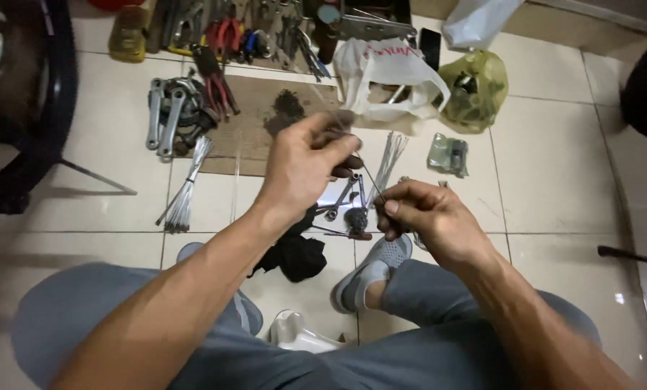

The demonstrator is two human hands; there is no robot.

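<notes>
Seated on the tiled floor (554, 166), knees in grey trousers nearest, grey shoes (370, 271) just beyond, a black rag (294, 254) between the feet. Above the shoes, right hand (428, 220) with fingertips pinched on the near end of a thin metal spoke (367, 175); a little farther and to the left, left hand (305, 162) with fingers pressed together around the spoke's far end. Spoke slanting between the two hands, raised above the floor. Under the hands, small wrenches (341, 198) and a dark round part on a pale sheet, too small to tell more. Left of these, a bundle of spokes (183, 195) lying on the tiles; right of the left hand, a second bundle (390, 155) fanned out. Farther, a flat brown cardboard sheet (255, 119) with a dark smudge, crank arms (168, 115) at its left edge. Right of the cardboard, a white plastic bag (388, 72), then a yellow-green plastic bag (475, 90), with a small clear packet (450, 154) nearer. Farthest, a row of pliers and hand tools (229, 32) along the top edge. Far left, a dark bicycle tyre (56, 94).
</notes>
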